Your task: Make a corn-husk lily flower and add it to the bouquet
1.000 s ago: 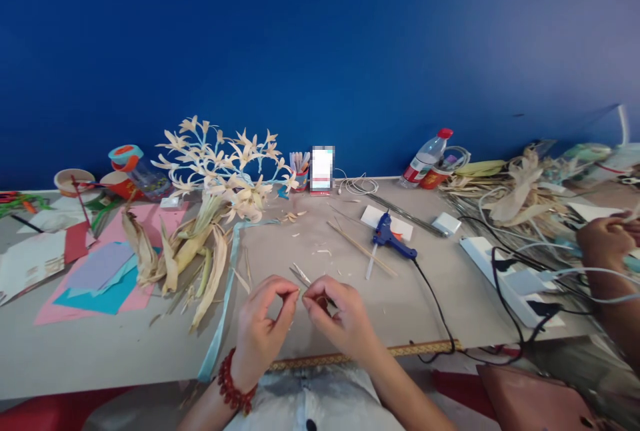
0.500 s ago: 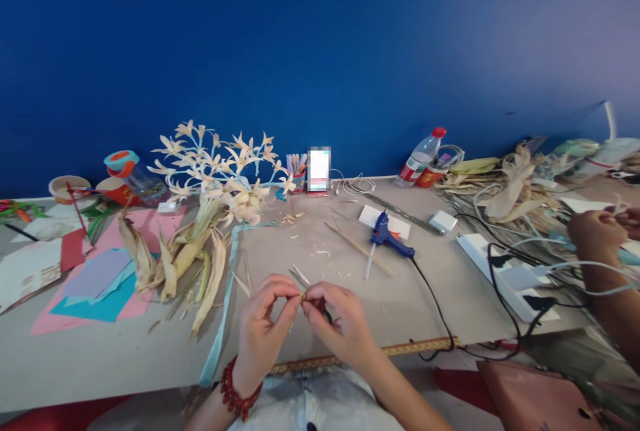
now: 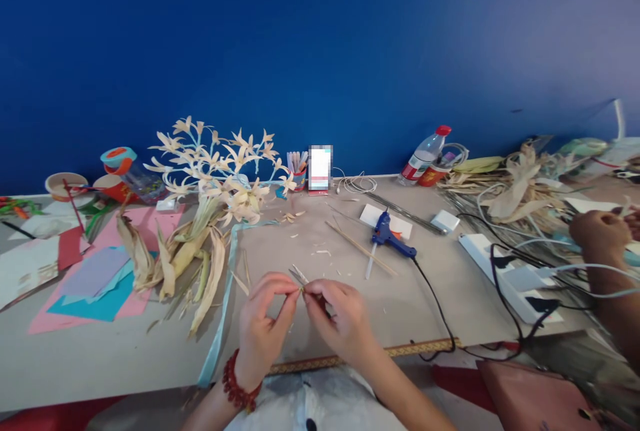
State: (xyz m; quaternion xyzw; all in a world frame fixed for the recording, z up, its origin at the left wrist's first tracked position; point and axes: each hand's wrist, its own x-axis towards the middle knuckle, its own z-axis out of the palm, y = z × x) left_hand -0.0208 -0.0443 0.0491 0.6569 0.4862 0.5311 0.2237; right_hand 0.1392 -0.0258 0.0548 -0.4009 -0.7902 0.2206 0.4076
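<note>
From the head camera, the left hand [image 3: 263, 328] and right hand [image 3: 340, 321] meet fingertip to fingertip over the near part of the tabletop [image 3: 320, 234]. Each grip is pinched on one tiny scrap [image 3: 302, 290], pale tan, thin and mostly hidden by the fingers. Scissors [image 3: 299, 275] lie just behind it, and a blue glue gun [image 3: 391, 236] sits farther right.

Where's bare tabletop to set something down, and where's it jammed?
Biggest free patch: table front left, bordered by coloured paper, husks and blue ribbon. Second: between black cord and power strip. Small scrap-littered gap between ribbon and sticks, beyond the left hand and right hand, which pinch a small piece. Crowded: back edge, far right cables.
</note>
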